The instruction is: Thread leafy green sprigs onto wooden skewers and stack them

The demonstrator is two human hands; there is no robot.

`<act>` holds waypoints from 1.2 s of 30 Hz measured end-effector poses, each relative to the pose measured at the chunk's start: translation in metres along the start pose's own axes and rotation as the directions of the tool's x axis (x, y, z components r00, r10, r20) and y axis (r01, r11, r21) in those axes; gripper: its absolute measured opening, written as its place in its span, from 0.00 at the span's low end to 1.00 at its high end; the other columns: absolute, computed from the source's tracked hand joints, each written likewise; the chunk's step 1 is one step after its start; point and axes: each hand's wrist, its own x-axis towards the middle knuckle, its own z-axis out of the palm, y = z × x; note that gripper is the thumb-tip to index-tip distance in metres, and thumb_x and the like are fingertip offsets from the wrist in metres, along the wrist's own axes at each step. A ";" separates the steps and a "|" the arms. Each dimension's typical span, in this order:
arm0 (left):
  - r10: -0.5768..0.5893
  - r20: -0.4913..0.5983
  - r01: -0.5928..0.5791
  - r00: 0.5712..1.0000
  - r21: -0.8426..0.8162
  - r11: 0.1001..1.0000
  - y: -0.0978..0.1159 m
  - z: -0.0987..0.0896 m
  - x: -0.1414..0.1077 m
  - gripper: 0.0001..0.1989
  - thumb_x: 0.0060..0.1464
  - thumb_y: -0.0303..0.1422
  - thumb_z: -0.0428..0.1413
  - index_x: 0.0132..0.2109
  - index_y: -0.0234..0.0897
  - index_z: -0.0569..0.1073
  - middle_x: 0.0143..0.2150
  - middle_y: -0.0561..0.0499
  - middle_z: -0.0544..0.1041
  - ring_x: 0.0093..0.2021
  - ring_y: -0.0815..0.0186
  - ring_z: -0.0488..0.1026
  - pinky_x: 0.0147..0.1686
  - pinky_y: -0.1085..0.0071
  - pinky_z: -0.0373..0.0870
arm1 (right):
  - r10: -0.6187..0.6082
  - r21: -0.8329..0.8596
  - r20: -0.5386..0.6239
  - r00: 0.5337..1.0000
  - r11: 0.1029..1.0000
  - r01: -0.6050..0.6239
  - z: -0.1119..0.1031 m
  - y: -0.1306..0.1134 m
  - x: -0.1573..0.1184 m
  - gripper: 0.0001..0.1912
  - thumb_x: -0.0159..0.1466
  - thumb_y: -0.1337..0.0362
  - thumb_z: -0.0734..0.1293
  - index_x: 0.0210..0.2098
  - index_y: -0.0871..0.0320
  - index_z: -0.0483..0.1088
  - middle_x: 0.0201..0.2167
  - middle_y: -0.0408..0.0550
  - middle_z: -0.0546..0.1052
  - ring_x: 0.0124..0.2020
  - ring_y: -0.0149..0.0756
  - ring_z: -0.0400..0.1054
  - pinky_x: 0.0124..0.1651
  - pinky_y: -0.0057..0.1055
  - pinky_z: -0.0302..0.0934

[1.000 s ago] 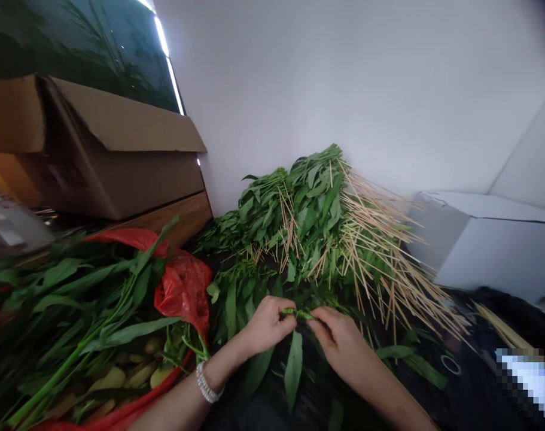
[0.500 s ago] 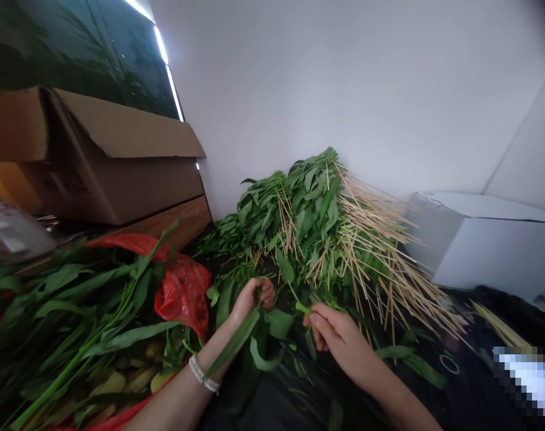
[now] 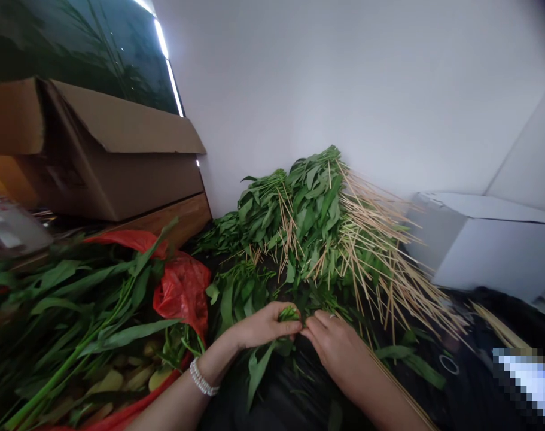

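My left hand (image 3: 270, 324), with a white beaded bracelet on its wrist, is closed round a small bunch of green leafy stems (image 3: 289, 313). Long leaves (image 3: 259, 371) hang below that hand. My right hand (image 3: 332, 344) is closed, its thumb and fingertips pinched against the left thumb; what lies right at the fingertips is hidden. Thin wooden sticks (image 3: 404, 392) slant from under my right hand along the forearm, seemingly held in its palm. Behind both hands lie loose leafy greens (image 3: 245, 293).
Bundles of greens (image 3: 314, 197) with many thin sticks (image 3: 384, 239) are piled against the white wall. At left, a red plastic bag (image 3: 182, 287) holds long-leaved greens (image 3: 97, 317). A cardboard box (image 3: 133, 179) stands behind it. A white box (image 3: 496, 245) and a ring (image 3: 448, 364) are at right.
My hands have come together; the left turned over and moved right, closing on the stems. The right shifted slightly down. Sticks now show beneath my right forearm.
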 end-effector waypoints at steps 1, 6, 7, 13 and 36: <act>0.004 0.016 -0.005 1.000 0.055 0.998 0.000 0.000 0.000 0.18 0.56 0.47 0.56 0.35 0.34 0.69 0.27 0.55 0.67 0.28 0.71 0.62 0.29 0.75 0.59 | -0.019 -0.045 -0.003 1.000 0.999 0.018 0.003 0.000 0.000 0.08 0.67 0.70 0.63 0.31 0.57 0.68 0.31 0.47 0.73 0.32 0.40 0.69 0.33 0.34 0.57; 0.019 0.037 -0.034 0.999 0.444 0.895 0.005 0.005 -0.004 0.12 0.62 0.38 0.49 0.35 0.35 0.70 0.29 0.54 0.71 0.31 0.69 0.66 0.33 0.74 0.62 | -0.062 -0.180 -0.033 0.998 0.982 0.055 0.015 0.001 -0.001 0.09 0.59 0.76 0.69 0.29 0.57 0.69 0.29 0.45 0.74 0.29 0.39 0.69 0.30 0.33 0.56; 0.034 0.025 -0.042 0.999 0.538 0.842 0.006 0.007 -0.005 0.10 0.61 0.36 0.49 0.36 0.36 0.71 0.30 0.53 0.72 0.32 0.68 0.67 0.34 0.74 0.62 | -0.066 -0.195 -0.039 0.997 0.979 0.057 0.016 0.001 -0.002 0.10 0.58 0.78 0.69 0.29 0.57 0.69 0.29 0.45 0.74 0.29 0.39 0.69 0.30 0.33 0.56; 0.120 -0.073 -0.016 0.990 0.790 0.612 0.004 0.021 -0.004 0.02 0.51 0.27 0.52 0.30 0.37 0.67 0.27 0.54 0.68 0.30 0.67 0.65 0.31 0.72 0.58 | -0.055 -0.158 -0.052 0.997 0.986 0.046 0.015 0.001 -0.003 0.14 0.54 0.84 0.65 0.27 0.58 0.68 0.27 0.44 0.73 0.29 0.37 0.69 0.31 0.32 0.55; -0.124 -0.404 -0.384 0.906 -0.910 0.157 0.075 -0.035 -0.033 0.10 0.67 0.30 0.45 0.35 0.36 0.65 0.25 0.57 0.64 0.21 0.78 0.67 0.25 0.84 0.71 | 0.238 0.375 -0.516 0.822 0.927 -0.033 0.010 0.013 0.000 0.10 0.70 0.64 0.57 0.35 0.57 0.68 0.28 0.43 0.71 0.28 0.32 0.68 0.33 0.27 0.59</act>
